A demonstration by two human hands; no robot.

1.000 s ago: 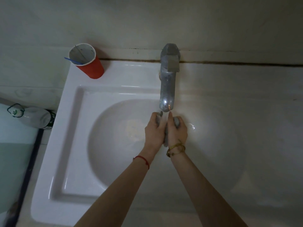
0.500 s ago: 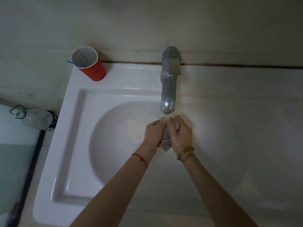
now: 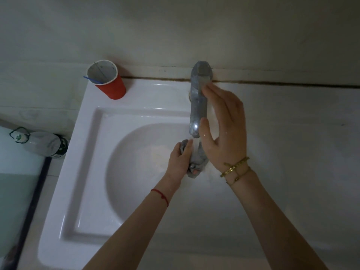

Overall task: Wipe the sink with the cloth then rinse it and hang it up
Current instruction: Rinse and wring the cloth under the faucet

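A wet grey cloth (image 3: 197,162) is bunched in my left hand (image 3: 180,159), held over the bowl of the white sink (image 3: 87,152) right under the spout. A thin stream of water runs from the metal faucet (image 3: 198,106) onto the cloth. My right hand (image 3: 224,129) is raised beside the faucet with its fingers spread. Its fingertips touch the faucet near the handle, and it holds nothing.
A red paper cup (image 3: 109,82) with a blue stick in it stands on the sink's back left corner. A grey bottle (image 3: 39,142) lies to the left of the sink. The tiled wall runs behind the faucet.
My right hand let go of the cloth and rose to the faucet. The left hand alone now holds the cloth under the water.
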